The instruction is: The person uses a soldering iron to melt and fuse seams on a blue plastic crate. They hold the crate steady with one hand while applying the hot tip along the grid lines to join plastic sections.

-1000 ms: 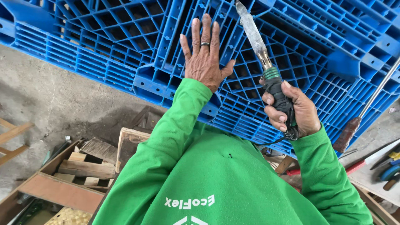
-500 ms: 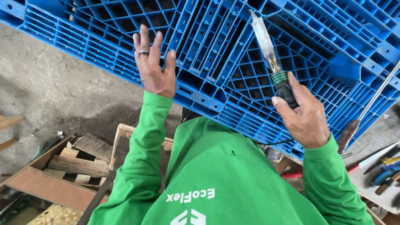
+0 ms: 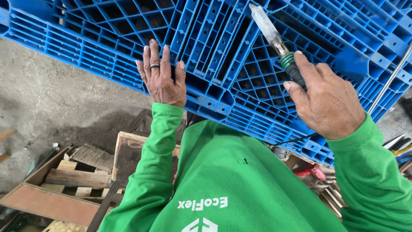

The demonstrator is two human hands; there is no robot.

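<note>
A large blue plastic pallet (image 3: 223, 47) with a grid of ribs fills the top of the head view, tilted toward me. My left hand (image 3: 162, 77), a ring on one finger, lies flat with fingers spread on the pallet's lower edge. My right hand (image 3: 326, 101) grips the dark handle of a soldering-iron-like tool (image 3: 274, 36); its grey metal shaft points up and left onto the pallet's ribs. Both arms wear green sleeves.
Wooden boards and a shallow wooden box (image 3: 64, 180) lie on the concrete floor (image 3: 51, 99) at lower left. A thin metal rod (image 3: 388, 81) leans at the right edge. A red tool (image 3: 313, 172) and other hand tools lie at lower right.
My left hand has slid left along the pallet's edge and stays flat on it. My right hand, with the tool, has come closer and lower in view.
</note>
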